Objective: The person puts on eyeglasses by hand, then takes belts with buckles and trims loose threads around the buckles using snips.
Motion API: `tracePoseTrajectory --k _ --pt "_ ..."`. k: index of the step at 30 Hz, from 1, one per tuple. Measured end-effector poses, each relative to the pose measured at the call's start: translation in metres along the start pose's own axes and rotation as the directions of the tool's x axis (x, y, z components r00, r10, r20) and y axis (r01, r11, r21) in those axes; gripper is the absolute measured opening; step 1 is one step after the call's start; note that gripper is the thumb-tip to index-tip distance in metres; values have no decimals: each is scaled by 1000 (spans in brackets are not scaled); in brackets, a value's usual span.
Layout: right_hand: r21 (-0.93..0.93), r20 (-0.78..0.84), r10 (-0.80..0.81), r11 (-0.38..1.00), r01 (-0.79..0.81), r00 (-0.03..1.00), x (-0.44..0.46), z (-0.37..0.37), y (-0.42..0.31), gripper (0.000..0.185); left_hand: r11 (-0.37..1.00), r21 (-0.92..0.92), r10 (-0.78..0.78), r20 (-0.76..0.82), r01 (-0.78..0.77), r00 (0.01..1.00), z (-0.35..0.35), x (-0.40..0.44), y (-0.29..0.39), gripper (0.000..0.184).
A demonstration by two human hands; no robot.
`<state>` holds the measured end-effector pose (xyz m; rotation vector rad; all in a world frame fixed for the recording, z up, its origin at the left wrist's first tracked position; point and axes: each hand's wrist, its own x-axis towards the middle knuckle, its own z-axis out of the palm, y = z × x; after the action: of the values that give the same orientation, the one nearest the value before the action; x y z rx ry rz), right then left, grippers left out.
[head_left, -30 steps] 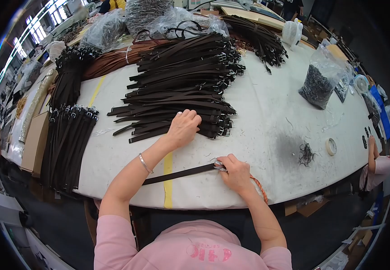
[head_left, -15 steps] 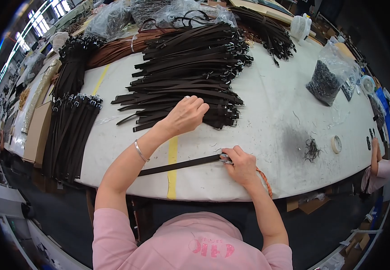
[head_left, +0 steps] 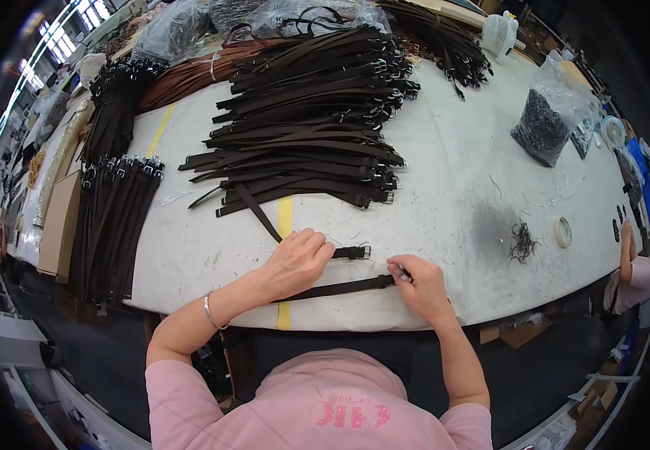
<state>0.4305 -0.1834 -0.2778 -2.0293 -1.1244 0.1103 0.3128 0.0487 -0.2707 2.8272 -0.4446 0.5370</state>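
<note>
My left hand (head_left: 300,260) is closed around a dark belt (head_left: 351,253). Its buckle end sticks out to the right of the fingers, and its strap runs up and left to the pile. My right hand (head_left: 420,285) is pinched at the end of a second dark belt (head_left: 347,288), which lies along the near side of the table. A bit of metal shows between those fingers, partly hidden. Beyond both hands lies a large pile of dark belts (head_left: 295,127), their buckles facing right.
More buckled belts (head_left: 115,225) hang over the left table edge. A tangle of dark threads (head_left: 521,241), a tape roll (head_left: 562,232) and a plastic bag of dark pieces (head_left: 543,127) lie to the right. A white fan (head_left: 499,34) stands at the back. Another person (head_left: 631,281) is at far right.
My left hand has come down from the pile, bringing a belt toward me. My right hand has shifted slightly right, and the near belt's end has moved with it.
</note>
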Motion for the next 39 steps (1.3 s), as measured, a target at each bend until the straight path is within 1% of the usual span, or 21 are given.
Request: tracePoseTrajectory --k 2,3,5,8,11,12,14,15,16,18,19,20,22,25,28,31,34,37,39 --pt "-34 -12 179 983 -179 984 21 -1 -1 18 998 42 37 18 -38 999 -4 -6 0 18" --pt "-93 27 204 975 -201 979 33 1 -5 21 996 65 52 44 -55 998 -6 -7 3 19" --pt "-216 98 258 948 -233 961 58 9 -15 30 989 113 83 93 -93 992 -14 -7 9 19" --pt "-443 201 258 884 -148 945 72 28 -14 38 975 191 81 179 -115 980 -28 -5 21 19" --pt "-485 45 235 855 -184 971 59 9 11 38 998 63 -5 167 -6 986 -28 -14 17 20" --pt "-519 -60 289 809 -277 955 55 -5 30 37 998 42 -48 162 42 986 -20 -17 12 18" --pt "-573 -260 372 683 -452 891 48 -42 66 34 998 -33 -58 62 60 996 -1 -11 1 16" --pt "-592 -357 399 603 -535 845 45 -57 72 32 996 -72 -61 12 61 998 10 -6 -3 15" --pt "-519 -329 404 677 -521 853 43 -63 64 31 994 -92 -52 2 52 999 20 2 -5 15" --pt "-359 -274 406 798 -484 872 35 -68 38 30 998 -65 -25 17 26 1000 28 14 -3 16" --pt "-305 -140 357 872 -383 923 28 -61 22 30 998 -53 -11 30 12 1000 30 20 -2 16" --pt "-232 -9 289 931 -283 957 20 -50 6 31 997 -71 -39 54 43 998 27 25 -1 17" --pt "-217 224 122 973 -73 967 2 -29 -2 30 989 -97 -98 105 109 990 15 37 0 21" --pt "-226 300 153 970 -85 942 -2 -25 -13 34 959 -230 -139 124 165 982 13 53 0 27" --pt "-287 307 328 927 -241 893 7 -37 -29 34 935 -299 -150 152 190 977 26 63 3 31" --pt "-266 144 364 910 -319 920 5 -26 -19 31 902 -350 -157 277 251 948 36 74 5 26" --pt "-274 100 244 939 -209 965 2 -16 -12 26 883 -398 -181 202 249 963 43 73 2 18" --pt "-306 126 274 925 -225 954 7 -14 -17 26 841 -446 -246 190 307 951 44 75 4 11" --pt "-303 118 259 929 -214 959 8 -11 -15 26 823 -464 -262 200 327 944 46 76 4 10"
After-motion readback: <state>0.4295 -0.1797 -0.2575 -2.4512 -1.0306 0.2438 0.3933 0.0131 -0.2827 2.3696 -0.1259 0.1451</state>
